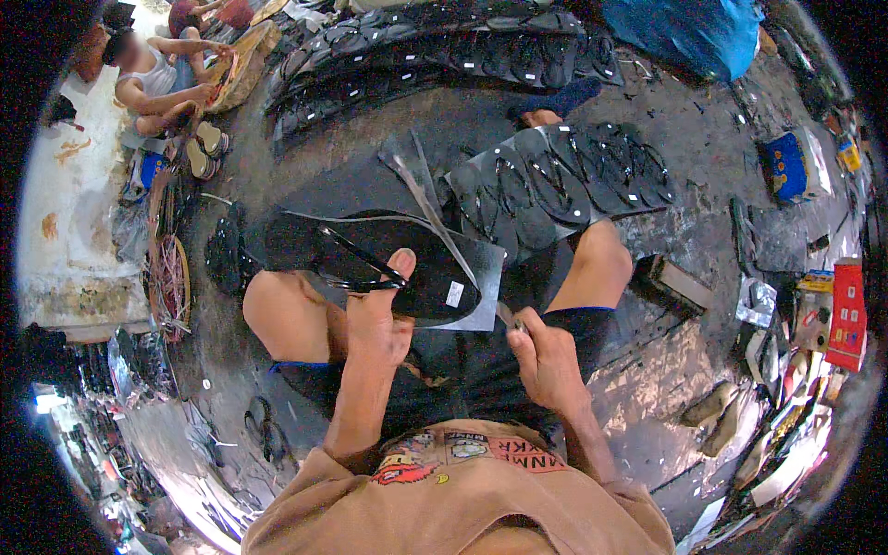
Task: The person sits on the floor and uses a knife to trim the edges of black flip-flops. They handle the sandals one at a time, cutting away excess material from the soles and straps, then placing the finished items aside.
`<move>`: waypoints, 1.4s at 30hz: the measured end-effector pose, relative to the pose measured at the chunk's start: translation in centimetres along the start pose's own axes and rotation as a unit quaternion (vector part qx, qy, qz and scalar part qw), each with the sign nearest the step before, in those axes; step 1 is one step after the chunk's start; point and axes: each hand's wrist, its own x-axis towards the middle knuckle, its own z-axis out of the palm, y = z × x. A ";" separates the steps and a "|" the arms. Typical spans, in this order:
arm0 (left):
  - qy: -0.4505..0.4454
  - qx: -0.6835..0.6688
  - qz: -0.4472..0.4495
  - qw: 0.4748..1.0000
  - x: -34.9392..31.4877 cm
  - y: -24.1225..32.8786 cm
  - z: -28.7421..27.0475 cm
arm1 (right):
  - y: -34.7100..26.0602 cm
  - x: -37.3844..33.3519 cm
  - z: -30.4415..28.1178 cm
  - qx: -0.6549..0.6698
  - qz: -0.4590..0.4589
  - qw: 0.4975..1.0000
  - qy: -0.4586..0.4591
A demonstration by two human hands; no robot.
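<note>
My left hand [375, 324] is closed on a black flip-flop [430, 268] above my lap, its thumb lying on the footbed beside the strap. A small white sticker [454, 294] is on the footbed. Under the flip-flop, a grey sole sheet [491, 277] sticks out past its edge on the right. A partly separated strip [418, 190] of this sheet rises along the far side. My right hand [548, 359] grips a knife [504, 315] whose blade is close to the sheet's right corner; I cannot tell whether it touches.
Several black flip-flops [564, 176] lie in a row beyond my knees, with longer rows [462, 60] behind. A dark block [680, 284] is right of my knee. Blue plastic [689, 37] lies at the back. Another person [157, 83] sits far left. Boxes [844, 314] stand right.
</note>
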 end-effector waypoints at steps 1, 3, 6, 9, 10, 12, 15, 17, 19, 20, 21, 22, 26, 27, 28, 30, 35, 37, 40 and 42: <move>-0.003 0.020 -0.007 1.000 -0.3 -0.3 -0.4 | -0.3 0.6 -0.4 -0.005 0.010 1.000 -0.023; 0.013 0.068 -0.013 0.998 -0.1 -1.6 -2.7 | -1.3 2.6 -0.5 -0.009 0.007 0.997 -0.070; 0.042 0.173 -0.053 0.983 -1.1 -0.8 -2.8 | -1.1 4.3 -0.1 0.015 -0.048 0.994 -0.096; 0.031 0.240 -0.063 0.968 -0.7 -0.4 -5.4 | -3.4 5.5 0.9 -0.014 -0.049 0.993 -0.109; 0.018 0.215 -0.040 0.976 -0.8 -0.6 -5.6 | -4.2 5.8 1.7 -0.028 -0.043 0.994 -0.097; 0.024 0.168 -0.011 0.985 -1.3 -0.7 -6.1 | -5.1 6.2 3.0 -0.031 -0.060 0.993 -0.095; 0.036 0.054 0.002 0.998 -1.7 -1.0 -7.0 | -6.1 5.0 4.5 0.027 -0.048 0.992 -0.116; 0.017 -0.011 -0.019 1.000 -2.5 0.1 -8.1 | -4.6 1.9 4.8 0.035 -0.016 0.992 -0.120; 0.000 -0.004 -0.020 1.000 -3.6 1.9 -7.3 | -2.6 -0.5 3.5 0.025 -0.009 0.991 -0.134; -0.006 0.012 -0.013 1.000 -3.7 1.7 -7.8 | -1.8 -1.6 2.6 0.013 -0.016 0.988 -0.152; -0.013 0.028 -0.006 0.999 -3.7 1.3 -8.4 | -1.5 -2.1 2.4 0.002 -0.022 0.985 -0.170; -0.026 0.044 -0.016 0.999 -3.7 0.2 -9.3 | -1.5 -2.1 2.5 0.012 -0.010 0.983 -0.182; -0.026 0.050 -0.058 0.997 -4.4 0.3 -9.0 | -1.2 3.3 4.2 0.014 -0.052 0.981 -0.187; -0.044 0.046 -0.051 0.997 -4.2 0.4 -9.1 | -1.9 4.6 4.5 0.013 -0.058 0.979 -0.193; -0.049 0.048 -0.054 0.996 -4.2 0.4 -8.9 | -2.3 5.6 5.1 0.010 -0.064 0.978 -0.198; -0.057 0.053 -0.059 0.995 -4.5 0.7 -8.5 | -2.7 6.9 7.3 0.000 -0.091 0.984 -0.151; -0.094 0.025 -0.034 0.995 -4.9 0.7 -8.1 | -4.1 13.3 9.8 0.039 -0.155 0.986 -0.046; -0.094 0.070 -0.043 0.992 -5.1 0.6 -8.3 | -4.4 18.6 9.5 0.132 -0.127 0.983 0.026; -0.071 0.330 -0.053 0.940 -4.9 1.0 -10.1 | -7.7 19.1 9.5 0.302 -0.118 0.946 -0.005; -0.063 0.460 -0.030 0.885 -4.2 1.1 -10.5 | -7.9 17.3 8.6 0.310 -0.118 0.943 0.009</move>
